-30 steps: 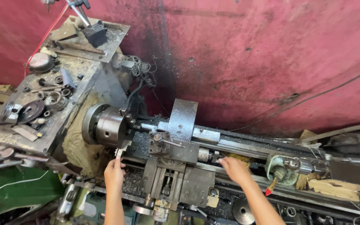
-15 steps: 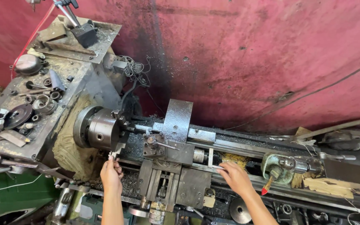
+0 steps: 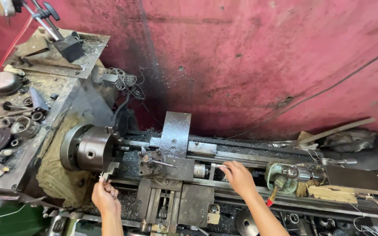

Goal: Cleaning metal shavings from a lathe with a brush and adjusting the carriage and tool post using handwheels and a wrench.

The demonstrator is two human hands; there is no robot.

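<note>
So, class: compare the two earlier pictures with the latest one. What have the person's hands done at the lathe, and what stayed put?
The left hand has kept its place just below the chuck, pinching a small metal piece throughout. The right hand has crept leftward along the bed toward the carriage and rests there, holding nothing visible. The view has shifted slightly. Chuck, carriage and tailstock look unmoved.

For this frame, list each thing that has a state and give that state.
Left hand: fingers closed on a small metal tool beside the chuck jaw.
Right hand: resting palm down on the carriage, holding nothing visible.
Lathe chuck: sharp, no motion blur; a dark bar sticks out of it.
Tool post: on the carriage, beside the chuck.
Drill chuck: in the tailstock, clear of the carriage.
Wooden stick: lying on the bed behind.
</note>
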